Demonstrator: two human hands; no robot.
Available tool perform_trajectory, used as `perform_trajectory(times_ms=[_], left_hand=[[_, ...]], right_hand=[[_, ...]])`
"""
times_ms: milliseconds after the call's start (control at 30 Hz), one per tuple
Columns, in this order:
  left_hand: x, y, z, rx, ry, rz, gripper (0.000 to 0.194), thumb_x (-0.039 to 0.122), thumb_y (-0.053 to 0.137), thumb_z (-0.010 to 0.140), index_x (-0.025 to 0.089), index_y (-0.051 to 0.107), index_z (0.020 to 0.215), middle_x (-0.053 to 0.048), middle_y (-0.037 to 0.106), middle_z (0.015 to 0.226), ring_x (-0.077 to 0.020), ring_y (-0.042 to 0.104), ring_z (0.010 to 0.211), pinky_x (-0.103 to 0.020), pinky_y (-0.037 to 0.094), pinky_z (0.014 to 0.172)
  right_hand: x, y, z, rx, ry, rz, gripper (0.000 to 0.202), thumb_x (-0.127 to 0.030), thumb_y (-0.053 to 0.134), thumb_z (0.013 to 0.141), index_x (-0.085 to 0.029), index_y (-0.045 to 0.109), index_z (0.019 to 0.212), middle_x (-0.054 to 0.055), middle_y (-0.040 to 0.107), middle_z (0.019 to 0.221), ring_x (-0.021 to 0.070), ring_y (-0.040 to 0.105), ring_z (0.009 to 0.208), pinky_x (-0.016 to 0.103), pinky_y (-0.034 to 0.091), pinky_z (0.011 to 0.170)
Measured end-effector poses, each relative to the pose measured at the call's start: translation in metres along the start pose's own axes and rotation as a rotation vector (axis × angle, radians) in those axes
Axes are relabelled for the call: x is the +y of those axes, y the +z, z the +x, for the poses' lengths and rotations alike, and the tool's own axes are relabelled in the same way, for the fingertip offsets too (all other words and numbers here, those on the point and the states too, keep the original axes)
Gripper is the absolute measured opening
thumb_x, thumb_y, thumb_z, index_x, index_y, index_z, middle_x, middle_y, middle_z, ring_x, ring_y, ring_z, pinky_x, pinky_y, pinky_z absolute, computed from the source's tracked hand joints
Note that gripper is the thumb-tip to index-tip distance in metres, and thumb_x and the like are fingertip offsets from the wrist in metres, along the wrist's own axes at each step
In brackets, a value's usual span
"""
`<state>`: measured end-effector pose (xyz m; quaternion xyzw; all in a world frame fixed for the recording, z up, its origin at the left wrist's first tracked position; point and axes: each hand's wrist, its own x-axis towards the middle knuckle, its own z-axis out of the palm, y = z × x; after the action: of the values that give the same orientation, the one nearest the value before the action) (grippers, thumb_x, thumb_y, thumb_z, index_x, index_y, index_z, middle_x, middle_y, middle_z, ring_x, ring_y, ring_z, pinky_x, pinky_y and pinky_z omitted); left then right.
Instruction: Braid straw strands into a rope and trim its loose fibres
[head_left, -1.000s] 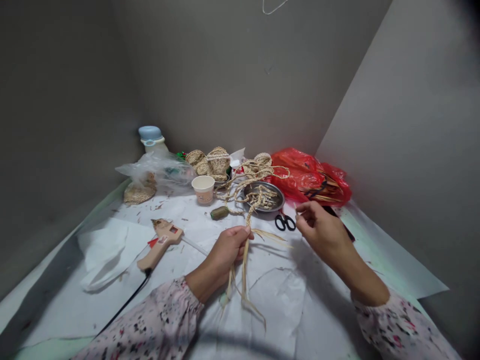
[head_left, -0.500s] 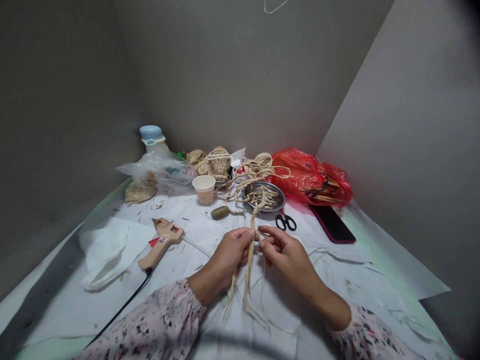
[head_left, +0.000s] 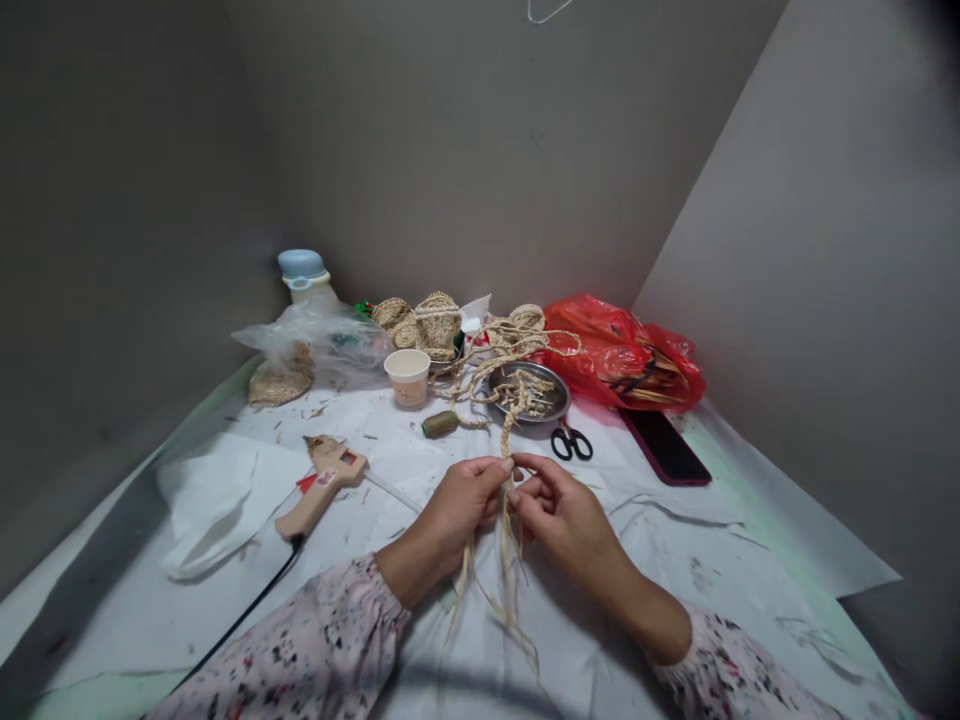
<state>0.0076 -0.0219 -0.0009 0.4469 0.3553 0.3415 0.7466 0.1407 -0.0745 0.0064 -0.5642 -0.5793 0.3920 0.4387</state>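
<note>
A pale straw braid runs from the metal bowl down to my hands, its loose strands hanging below over the table. My left hand pinches the lower end of the braid between thumb and forefinger. Close beside it, touching at the fingertips, my right hand is closed on the straw strands just under the braided part. Short straw bits lie in the bowl. Behind it, plaited cord lies in loops.
A glue gun with a cord lies at left, near crumpled white paper. Scissors, a phone and a red plastic bag are at right. A paper cup, thread spool, clear bag and bottle stand farther back.
My right hand has shifted slightly left, closer to my left hand, and its fingers have drawn in on the strands. The hanging strands have swung. My left hand keeps its pinch.
</note>
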Motion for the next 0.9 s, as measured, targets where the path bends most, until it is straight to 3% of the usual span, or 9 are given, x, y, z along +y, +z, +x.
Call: perform_trajectory(times_ms=[100, 200, 300, 400, 467, 700, 900], left_hand=[[0.003, 0.002, -0.002, 0.009, -0.009, 0.017, 0.033, 0.046, 0.066, 0.075, 0.014, 0.057, 0.076, 0.01, 0.031, 0.047, -0.0043, 0.019, 0.042, -0.022, 0.01, 0.043], [0.006, 0.004, -0.004, 0.031, -0.013, 0.08, 0.034, 0.047, 0.066, 0.074, 0.014, 0.058, 0.074, 0.01, 0.03, 0.046, -0.0051, 0.019, 0.042, -0.022, 0.01, 0.043], [0.008, 0.007, -0.006, 0.021, -0.003, 0.136, 0.035, 0.049, 0.066, 0.073, 0.015, 0.059, 0.071, 0.01, 0.031, 0.046, -0.0057, 0.021, 0.043, -0.023, 0.012, 0.043], [0.011, 0.009, -0.008, -0.013, 0.004, 0.165, 0.036, 0.049, 0.068, 0.071, 0.014, 0.061, 0.071, 0.009, 0.034, 0.048, -0.006, 0.022, 0.044, -0.023, 0.013, 0.045], [0.012, 0.01, -0.008, -0.032, 0.011, 0.176, 0.035, 0.049, 0.068, 0.072, 0.014, 0.061, 0.071, 0.008, 0.036, 0.048, -0.0063, 0.022, 0.045, -0.024, 0.014, 0.045], [0.007, 0.006, -0.005, -0.017, 0.035, 0.248, 0.036, 0.05, 0.065, 0.073, 0.014, 0.06, 0.069, 0.008, 0.035, 0.049, -0.0067, 0.023, 0.046, -0.024, 0.015, 0.046], [0.005, 0.008, -0.004, -0.041, -0.01, 0.214, 0.036, 0.05, 0.066, 0.072, 0.015, 0.054, 0.068, 0.008, 0.033, 0.052, -0.0066, 0.022, 0.047, -0.024, 0.012, 0.046]], right_hand=[[-0.002, -0.007, 0.0, 0.128, -0.084, -0.159, 0.033, -0.031, 0.056, 0.084, -0.016, 0.06, 0.113, 0.001, 0.064, 0.073, 0.0132, 0.056, 0.059, 0.027, 0.045, 0.059], [-0.004, -0.017, 0.004, 0.292, -0.286, -0.343, 0.027, -0.03, 0.052, 0.087, -0.017, 0.064, 0.107, 0.008, 0.066, 0.092, 0.0184, 0.059, 0.079, 0.033, 0.046, 0.076], [-0.003, -0.023, 0.009, 0.202, -0.376, -0.389, 0.025, -0.025, 0.046, 0.09, -0.02, 0.066, 0.104, 0.009, 0.066, 0.101, 0.0216, 0.058, 0.098, 0.036, 0.042, 0.089], [0.001, -0.024, 0.012, 0.013, -0.283, -0.292, 0.026, -0.024, 0.043, 0.091, -0.02, 0.067, 0.096, 0.006, 0.066, 0.091, 0.0187, 0.059, 0.087, 0.031, 0.045, 0.08], [0.002, -0.023, 0.013, -0.043, -0.209, -0.227, 0.025, -0.025, 0.042, 0.091, -0.019, 0.066, 0.087, 0.003, 0.064, 0.081, 0.0165, 0.058, 0.077, 0.028, 0.044, 0.071], [0.001, -0.026, 0.017, -0.083, -0.069, -0.045, 0.017, -0.026, 0.051, 0.085, -0.017, 0.066, 0.085, 0.001, 0.066, 0.079, 0.0155, 0.058, 0.077, 0.027, 0.044, 0.073], [0.01, -0.023, 0.018, -0.005, -0.044, -0.045, 0.016, -0.029, 0.054, 0.083, -0.017, 0.064, 0.082, 0.001, 0.067, 0.077, 0.0157, 0.059, 0.074, 0.027, 0.045, 0.071]])
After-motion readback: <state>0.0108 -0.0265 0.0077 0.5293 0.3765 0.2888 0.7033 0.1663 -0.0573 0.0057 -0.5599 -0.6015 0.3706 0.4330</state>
